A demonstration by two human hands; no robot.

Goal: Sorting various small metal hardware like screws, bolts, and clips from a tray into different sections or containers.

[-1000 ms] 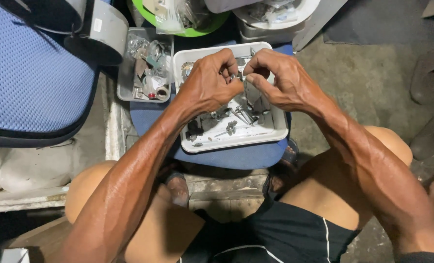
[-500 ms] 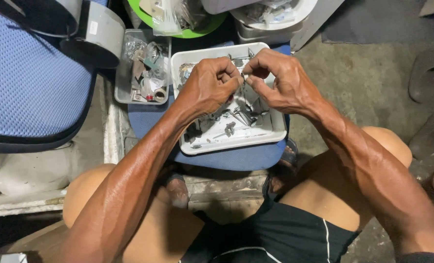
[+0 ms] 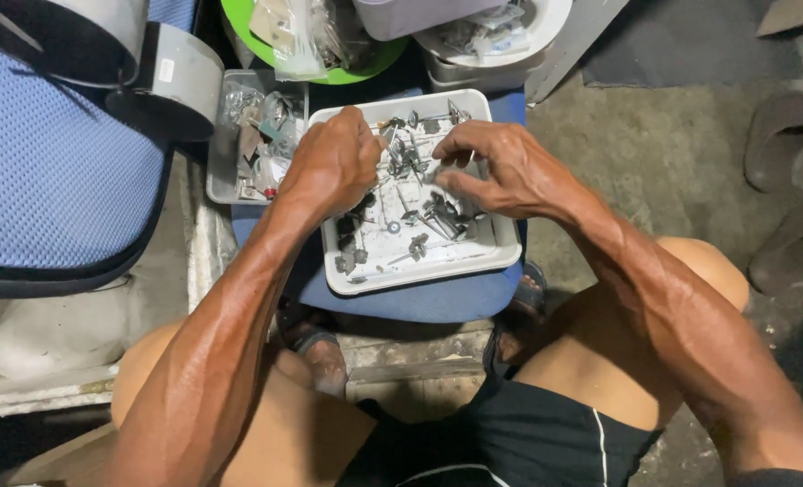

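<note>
A grey concrete floor [image 3: 690, 135] runs under everything, with two brown sandals [image 3: 780, 144] lying off to one side. A white tray [image 3: 419, 271] of small metal parts [image 3: 419, 221] sits on a blue stool [image 3: 419, 302] between the person's knees. Beside it is a second, clear tray [image 3: 225, 185] of bits, then a blue mesh chair seat [image 3: 50, 180]; a green bowl [image 3: 365, 63] and a white tub [image 3: 509, 41] stand behind.

Both hands hover over the white tray. The left hand [image 3: 334, 162] is curled closed, fingertips pinched at the parts near the far rim; what it grips is too small to make out. The right hand [image 3: 500, 167] is half open, fingers spread and bent just above the parts, apparently holding nothing.
</note>
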